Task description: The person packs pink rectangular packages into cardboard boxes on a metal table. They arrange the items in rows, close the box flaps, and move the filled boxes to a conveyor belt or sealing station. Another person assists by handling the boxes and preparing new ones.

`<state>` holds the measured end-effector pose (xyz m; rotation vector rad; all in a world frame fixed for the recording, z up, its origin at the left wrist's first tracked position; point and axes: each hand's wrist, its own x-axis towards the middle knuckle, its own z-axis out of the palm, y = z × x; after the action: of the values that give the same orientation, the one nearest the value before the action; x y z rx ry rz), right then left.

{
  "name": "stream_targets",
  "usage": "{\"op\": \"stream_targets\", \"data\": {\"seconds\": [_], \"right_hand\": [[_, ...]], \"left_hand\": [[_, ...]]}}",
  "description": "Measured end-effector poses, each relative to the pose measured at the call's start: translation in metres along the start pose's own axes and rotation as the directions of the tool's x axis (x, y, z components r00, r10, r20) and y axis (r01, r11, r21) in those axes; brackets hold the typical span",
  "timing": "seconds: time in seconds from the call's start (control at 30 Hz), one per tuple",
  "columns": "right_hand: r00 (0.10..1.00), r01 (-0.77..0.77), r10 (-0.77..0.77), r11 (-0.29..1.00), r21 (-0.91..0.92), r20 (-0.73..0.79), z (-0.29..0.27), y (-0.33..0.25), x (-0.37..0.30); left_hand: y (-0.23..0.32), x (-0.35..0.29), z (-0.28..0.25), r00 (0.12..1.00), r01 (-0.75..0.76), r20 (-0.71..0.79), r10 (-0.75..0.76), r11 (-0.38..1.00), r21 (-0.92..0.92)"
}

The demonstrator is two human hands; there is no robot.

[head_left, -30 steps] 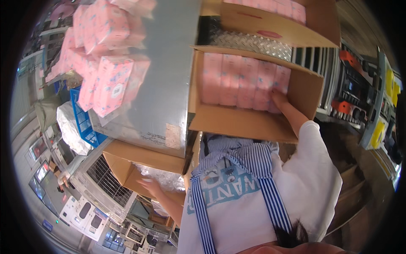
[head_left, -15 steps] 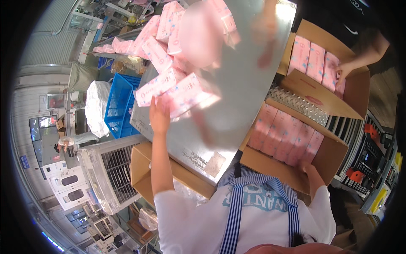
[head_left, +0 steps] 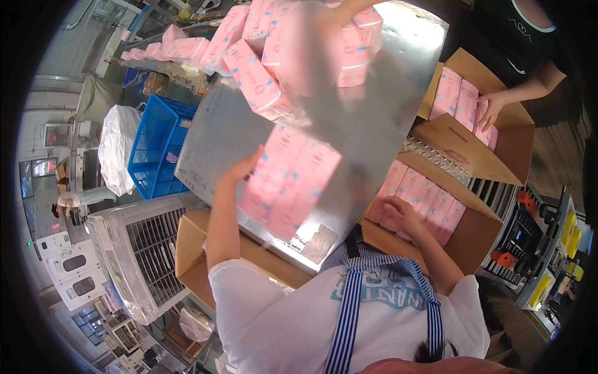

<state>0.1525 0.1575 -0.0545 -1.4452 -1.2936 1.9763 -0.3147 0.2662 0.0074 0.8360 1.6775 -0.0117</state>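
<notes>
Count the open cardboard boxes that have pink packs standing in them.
2: the near box under the right hand, and the far box where another person's hand rests. Others may be hidden.

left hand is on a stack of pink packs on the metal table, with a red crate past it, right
Not quite: the crate is blue, not red. The head view shows it beyond the metal table, while the left hand grips the pink packs.

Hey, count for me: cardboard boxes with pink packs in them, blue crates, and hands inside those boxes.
Boxes with pink packs: 2, near box, far box
Blue crates: 1
Hands in boxes: 2, right hand, co-worker's hand
Total: 5
</notes>
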Motion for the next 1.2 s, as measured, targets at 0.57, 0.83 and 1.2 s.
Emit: {"op": "stream_targets", "data": {"seconds": [0.57, 0.83, 1.2], "right_hand": [[0.745, 0.598, -0.646, 0.758, -0.260, -0.168, 0.017, -0.116, -0.037], [0.776, 0.142, -0.286, 0.947, -0.287, -0.562, -0.097, -0.004, -0.177], [0.887, -0.336, 0.161, 0.869, -0.364, -0.434, -0.061, 0.113, -0.016]], "left_hand": [[0.018, -0.071, 0.189, 0.675, -0.727, -0.222, 0.703, 0.686, -0.039], [0.089, -0.077, 0.333, 0.654, -0.754, 0.094, 0.750, 0.638, 0.155], [0.043, 0.043, 0.368, 0.851, -0.245, 0.031, 0.524, 0.344, 0.906]]}}
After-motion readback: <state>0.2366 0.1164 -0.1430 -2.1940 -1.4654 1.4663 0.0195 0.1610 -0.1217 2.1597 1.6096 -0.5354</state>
